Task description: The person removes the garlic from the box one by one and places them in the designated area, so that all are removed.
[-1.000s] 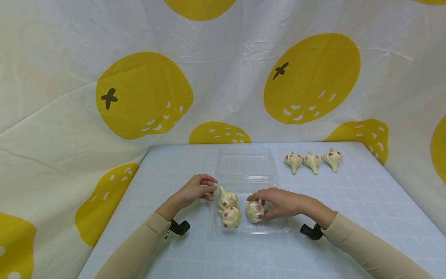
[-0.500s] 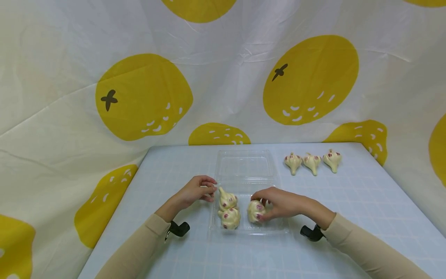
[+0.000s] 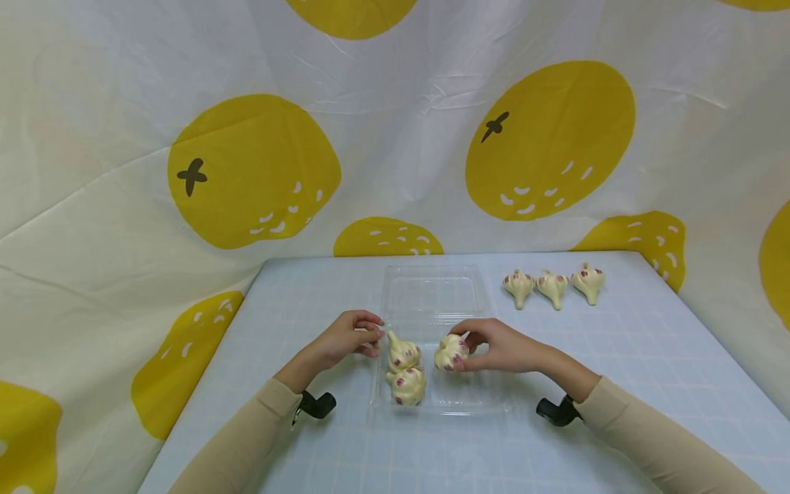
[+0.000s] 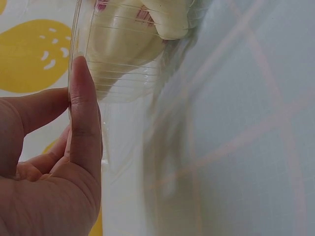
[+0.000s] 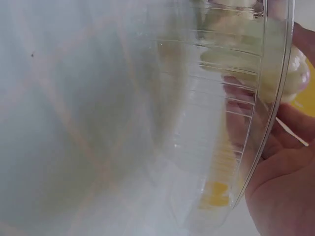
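My right hand (image 3: 503,345) grips a garlic bulb (image 3: 451,353) between thumb and fingers, over the right half of an open clear plastic clamshell container (image 3: 469,410). In the right wrist view, the container wall (image 5: 197,88) partly covers this hand and bulb. In the container's left half lie two more garlic bulbs, a rear one (image 3: 404,354) and a front one (image 3: 407,387). At the left edge, my left hand (image 3: 347,338) pinches the container's rim, with the thumb and a finger on either side of it in the left wrist view.
Toward the back right of the table (image 3: 642,384), three garlic bulbs stand in a row: a left one (image 3: 519,287), a middle one (image 3: 552,288) and a right one (image 3: 589,283). The container's lid (image 3: 437,289) lies folded back. A lemon-print curtain (image 3: 395,137) hangs behind.
My right hand has shifted slightly toward the back of the container with its garlic bulb, which has turned so its top faces more to the left. My left hand stays put.
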A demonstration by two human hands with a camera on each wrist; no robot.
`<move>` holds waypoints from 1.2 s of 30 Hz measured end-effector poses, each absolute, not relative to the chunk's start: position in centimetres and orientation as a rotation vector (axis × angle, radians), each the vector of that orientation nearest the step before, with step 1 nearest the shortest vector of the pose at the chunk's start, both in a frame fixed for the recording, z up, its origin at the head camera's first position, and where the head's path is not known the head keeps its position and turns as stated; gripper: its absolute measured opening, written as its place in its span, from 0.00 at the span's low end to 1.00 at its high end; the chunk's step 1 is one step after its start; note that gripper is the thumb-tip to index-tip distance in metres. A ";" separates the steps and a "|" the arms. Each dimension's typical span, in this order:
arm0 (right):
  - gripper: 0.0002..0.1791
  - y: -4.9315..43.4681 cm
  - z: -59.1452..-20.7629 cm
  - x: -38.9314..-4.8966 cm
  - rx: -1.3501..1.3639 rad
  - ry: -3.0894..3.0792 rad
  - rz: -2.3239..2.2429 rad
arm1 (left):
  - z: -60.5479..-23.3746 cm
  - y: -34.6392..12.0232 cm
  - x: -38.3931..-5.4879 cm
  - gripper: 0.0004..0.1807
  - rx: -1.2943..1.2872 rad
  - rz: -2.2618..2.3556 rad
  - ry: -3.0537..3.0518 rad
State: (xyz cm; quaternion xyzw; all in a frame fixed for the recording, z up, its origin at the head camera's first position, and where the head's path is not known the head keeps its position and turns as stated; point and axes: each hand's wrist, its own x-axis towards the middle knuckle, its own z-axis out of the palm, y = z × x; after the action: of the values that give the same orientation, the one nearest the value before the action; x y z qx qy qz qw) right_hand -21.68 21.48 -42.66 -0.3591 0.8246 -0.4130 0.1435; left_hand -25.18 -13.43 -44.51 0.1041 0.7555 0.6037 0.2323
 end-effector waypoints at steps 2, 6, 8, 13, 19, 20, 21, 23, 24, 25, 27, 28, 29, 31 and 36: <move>0.28 21.5 -42.6 -21.8 -1.015 2.371 -1.234 | -44.4 -13.4 -25.1 0.18 0.283 1.659 2.078; 0.27 21.5 -42.5 -21.9 -0.957 2.361 -1.306 | -44.2 -13.4 -25.0 0.18 0.286 1.668 2.077; 0.27 21.6 -42.4 -22.0 -0.900 2.350 -1.347 | -44.1 -13.4 -25.0 0.18 0.291 1.675 2.074; 0.29 21.8 -42.2 -22.2 -0.732 2.291 -1.457 | -43.8 -13.3 -25.0 0.17 0.282 1.678 2.078; 0.30 22.2 -41.8 -22.3 -0.622 2.266 -1.521 | -43.9 -13.3 -25.1 0.18 0.279 1.671 2.087; 0.30 22.3 -41.8 -22.2 -0.613 2.276 -1.519 | -43.9 -13.3 -25.1 0.18 0.285 1.670 2.087; 0.30 22.5 -41.7 -22.2 -0.604 2.294 -1.510 | -44.0 -13.4 -25.1 0.18 0.292 1.670 2.086; 0.31 22.8 -41.6 -22.2 -0.583 2.329 -1.496 | -44.1 -13.4 -25.1 0.18 0.295 1.669 2.083; 0.31 23.1 -41.5 -22.2 -0.572 2.345 -1.488 | -44.1 -13.4 -25.1 0.18 0.298 1.669 2.083; 0.32 23.3 -41.4 -22.2 -0.562 2.360 -1.481 | -44.1 -13.4 -25.1 0.18 0.294 1.670 2.081; 0.32 23.8 -41.3 -22.3 -0.541 2.382 -1.470 | -44.2 -13.4 -25.1 0.18 0.300 1.668 2.084; 0.32 24.1 -41.2 -22.3 -0.532 2.390 -1.470 | -44.2 -13.4 -25.1 0.18 0.296 1.669 2.083; 0.32 24.4 -41.2 -22.3 -0.527 2.395 -1.472 | -44.3 -13.4 -25.1 0.18 0.292 1.672 2.081; 0.32 25.0 -41.1 -22.4 -0.526 2.410 -1.472 | -44.3 -13.3 -25.0 0.18 0.288 1.676 2.079; 0.30 26.3 -40.7 -22.4 -0.545 2.474 -1.457 | -44.1 -13.4 -24.9 0.18 0.297 1.676 2.079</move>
State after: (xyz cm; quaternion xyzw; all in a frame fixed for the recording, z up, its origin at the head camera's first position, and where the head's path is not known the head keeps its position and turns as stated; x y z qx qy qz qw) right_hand -22.45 26.32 -40.67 -0.1856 0.8415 -0.4955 0.1096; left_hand -24.91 -13.35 -44.09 0.1078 0.7539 0.6077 0.2252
